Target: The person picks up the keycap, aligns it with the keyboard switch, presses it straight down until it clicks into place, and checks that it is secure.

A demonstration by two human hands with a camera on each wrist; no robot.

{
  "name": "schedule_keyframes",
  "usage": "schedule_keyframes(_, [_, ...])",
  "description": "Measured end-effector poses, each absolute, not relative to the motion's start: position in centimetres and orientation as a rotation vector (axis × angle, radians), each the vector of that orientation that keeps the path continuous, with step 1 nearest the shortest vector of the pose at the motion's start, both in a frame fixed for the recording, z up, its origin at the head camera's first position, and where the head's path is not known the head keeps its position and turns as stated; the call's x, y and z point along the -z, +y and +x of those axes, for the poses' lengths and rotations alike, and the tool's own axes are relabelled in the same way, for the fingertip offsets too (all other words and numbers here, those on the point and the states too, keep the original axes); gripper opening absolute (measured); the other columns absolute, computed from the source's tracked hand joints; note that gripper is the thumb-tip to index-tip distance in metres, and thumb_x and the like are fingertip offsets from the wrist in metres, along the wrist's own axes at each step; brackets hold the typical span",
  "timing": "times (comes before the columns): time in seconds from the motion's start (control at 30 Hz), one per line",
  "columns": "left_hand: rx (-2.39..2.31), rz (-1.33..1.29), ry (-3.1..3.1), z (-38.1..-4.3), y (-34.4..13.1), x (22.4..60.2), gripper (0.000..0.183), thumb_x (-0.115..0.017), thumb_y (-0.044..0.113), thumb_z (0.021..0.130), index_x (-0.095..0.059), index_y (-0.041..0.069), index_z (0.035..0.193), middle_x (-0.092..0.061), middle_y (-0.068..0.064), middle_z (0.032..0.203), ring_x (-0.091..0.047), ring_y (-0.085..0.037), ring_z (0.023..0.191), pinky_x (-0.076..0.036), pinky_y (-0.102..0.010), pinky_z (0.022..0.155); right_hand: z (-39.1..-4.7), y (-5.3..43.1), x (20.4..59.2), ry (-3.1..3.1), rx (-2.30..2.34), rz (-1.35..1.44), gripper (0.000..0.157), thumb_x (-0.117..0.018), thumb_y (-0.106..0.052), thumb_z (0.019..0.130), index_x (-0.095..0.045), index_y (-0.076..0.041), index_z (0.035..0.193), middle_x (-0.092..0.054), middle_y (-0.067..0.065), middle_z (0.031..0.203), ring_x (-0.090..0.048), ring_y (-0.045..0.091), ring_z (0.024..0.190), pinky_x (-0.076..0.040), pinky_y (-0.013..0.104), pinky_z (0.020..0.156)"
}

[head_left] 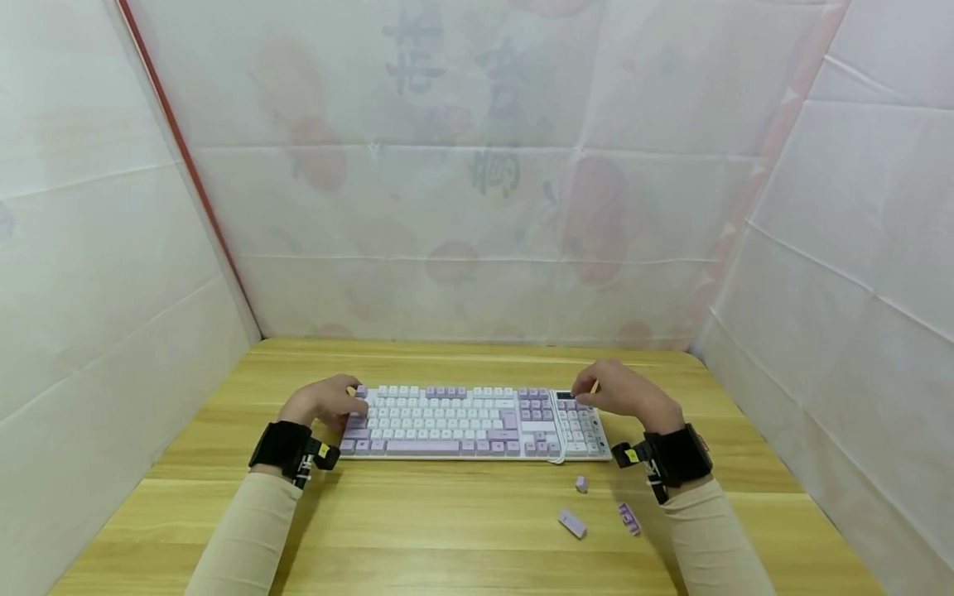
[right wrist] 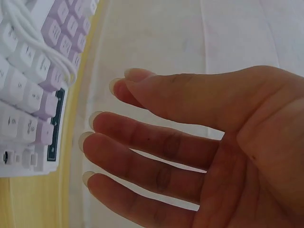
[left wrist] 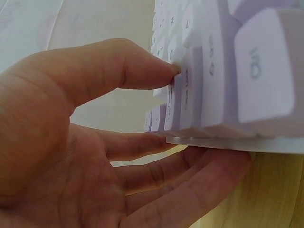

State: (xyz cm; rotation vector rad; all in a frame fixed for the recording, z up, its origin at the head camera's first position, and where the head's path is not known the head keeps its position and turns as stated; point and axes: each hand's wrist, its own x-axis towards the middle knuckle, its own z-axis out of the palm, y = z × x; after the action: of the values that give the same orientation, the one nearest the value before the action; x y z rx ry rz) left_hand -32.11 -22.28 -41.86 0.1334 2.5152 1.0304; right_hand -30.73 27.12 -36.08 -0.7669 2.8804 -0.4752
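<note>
A white and lilac keyboard [head_left: 425,447] lies on the wooden table. My left hand [head_left: 324,402] grips its left end; in the left wrist view the thumb rests on the side keys and the fingers lie under the edge. Over the far right corner hovers my right hand [head_left: 622,389], thumb and forefinger tips close together. The right wrist view shows nothing held there, with the other fingers apart and loosely bent beside the keyboard [right wrist: 28,164]. A white cable [head_left: 559,430] loops across the keyboard near the number pad. Keycaps are off along the right-hand column [right wrist: 21,158].
Three loose lilac keycaps lie in front of the keyboard's right part: a small one [head_left: 581,484], a long one [head_left: 573,524] and another long one [head_left: 629,519] with its hollow underside showing. Pale sheeting [head_left: 477,290] encloses the table [head_left: 417,521] at back and sides.
</note>
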Motion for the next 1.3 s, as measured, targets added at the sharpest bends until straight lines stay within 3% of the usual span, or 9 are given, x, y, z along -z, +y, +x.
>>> schedule_keyframes(0.37, [-1.045, 0.124, 2.515, -31.8, -22.4, 41.7, 0.075, -0.067, 0.017, 0.090, -0.034, -0.012, 0.152, -0.048, -0.034, 0.143, -0.066, -0.032, 0.100, -0.062, -0.044, 0.083, -29.4, 26.3, 35.7, 2.843, 0.443, -0.846, 0.015, -0.070, -0.013, 0.097, -0.078, -0.009, 0.109, -0.073, -0.001, 0.098, -0.063, 0.012, 0.085, -0.054, 0.032, 0.078])
schedule_keyframes(0.73, [-1.059, 0.109, 2.508, -31.5, -22.2, 41.5, 0.074, -0.067, 0.017, 0.090, -0.036, -0.012, 0.151, -0.052, -0.032, 0.138, -0.066, -0.030, 0.096, -0.063, -0.043, 0.082, -28.2, 27.0, 35.9, 2.863, 0.369, -0.843, 0.014, -0.077, -0.012, 0.090, -0.078, -0.008, 0.104, -0.073, -0.001, 0.094, -0.064, 0.013, 0.084, -0.054, 0.030, 0.076])
schedule_keyframes(1.3, [-1.060, 0.105, 2.496, -31.6, -22.3, 41.4, 0.074, -0.067, 0.017, 0.091, -0.035, -0.012, 0.151, -0.056, -0.030, 0.132, -0.067, -0.030, 0.094, -0.063, -0.042, 0.081, -26.9, 27.6, 35.6, 2.849, 0.364, -0.802, 0.013, -0.078, -0.014, 0.089, -0.076, -0.009, 0.101, -0.069, -0.002, 0.092, -0.060, 0.012, 0.083, -0.052, 0.031, 0.077])
